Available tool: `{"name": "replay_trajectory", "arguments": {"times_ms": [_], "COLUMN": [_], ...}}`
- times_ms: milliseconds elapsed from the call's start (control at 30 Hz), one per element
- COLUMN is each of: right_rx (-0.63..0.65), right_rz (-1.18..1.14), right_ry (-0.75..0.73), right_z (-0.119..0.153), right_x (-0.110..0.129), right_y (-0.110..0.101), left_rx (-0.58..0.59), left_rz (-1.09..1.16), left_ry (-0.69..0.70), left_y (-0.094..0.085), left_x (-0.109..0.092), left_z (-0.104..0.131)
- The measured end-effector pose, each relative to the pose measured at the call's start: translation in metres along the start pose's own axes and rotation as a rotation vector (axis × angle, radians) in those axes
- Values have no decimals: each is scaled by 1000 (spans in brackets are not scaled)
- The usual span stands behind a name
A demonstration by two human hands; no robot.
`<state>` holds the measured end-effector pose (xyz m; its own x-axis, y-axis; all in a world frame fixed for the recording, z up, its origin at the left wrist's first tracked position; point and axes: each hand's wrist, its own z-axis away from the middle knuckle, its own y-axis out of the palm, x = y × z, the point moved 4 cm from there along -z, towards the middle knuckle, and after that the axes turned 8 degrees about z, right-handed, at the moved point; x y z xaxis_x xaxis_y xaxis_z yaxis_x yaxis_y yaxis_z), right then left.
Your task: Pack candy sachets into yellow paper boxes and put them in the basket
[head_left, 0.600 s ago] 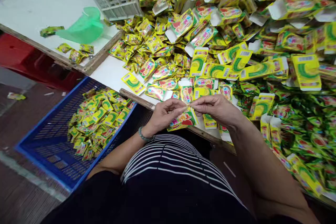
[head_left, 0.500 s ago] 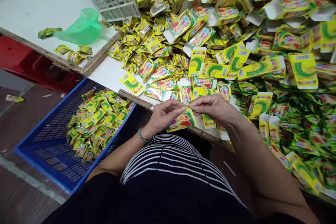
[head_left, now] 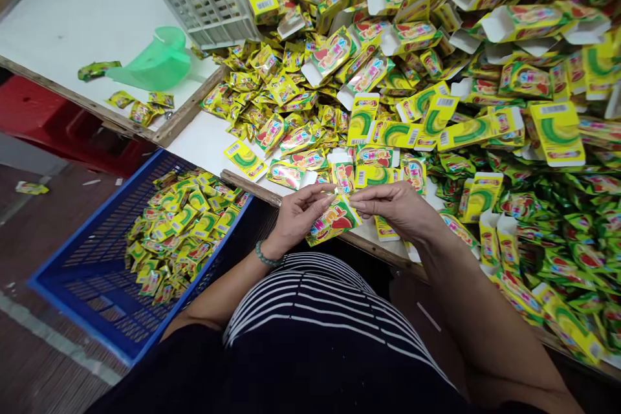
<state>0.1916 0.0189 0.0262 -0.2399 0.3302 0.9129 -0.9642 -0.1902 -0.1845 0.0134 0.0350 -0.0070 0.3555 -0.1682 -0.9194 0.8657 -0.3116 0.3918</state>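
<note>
Curling inward, left fingers (head_left: 314,192) and right fingers (head_left: 376,193) pinch one carton (head_left: 334,222).

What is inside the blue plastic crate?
The blue plastic crate holds a heap of small, rectangular yellow-and-green cardboard boxes, some with red and pink printing. Part of its slatted inner wall shows; the heap's lower layers, and the floor beneath, are covered.
</note>
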Motion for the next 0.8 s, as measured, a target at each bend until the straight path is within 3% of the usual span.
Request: {"name": "replay_trajectory", "arguments": {"times_ms": [333, 567, 800], "right_rx": [-157, -547, -567], "right_rz": [65, 484, 550], "right_ry": [-277, -634, -665], "right_z": [4, 30, 27], "right_x": [-5, 4, 7], "right_y": [14, 36, 39], "left_rx": [-147, -179, -109], "left_rz": [-69, 21, -12], "left_ry": [118, 79, 92], "left_y": [-6, -7, -2], "left_x": [2, 11, 5], "left_z": [-1, 1, 4]}}
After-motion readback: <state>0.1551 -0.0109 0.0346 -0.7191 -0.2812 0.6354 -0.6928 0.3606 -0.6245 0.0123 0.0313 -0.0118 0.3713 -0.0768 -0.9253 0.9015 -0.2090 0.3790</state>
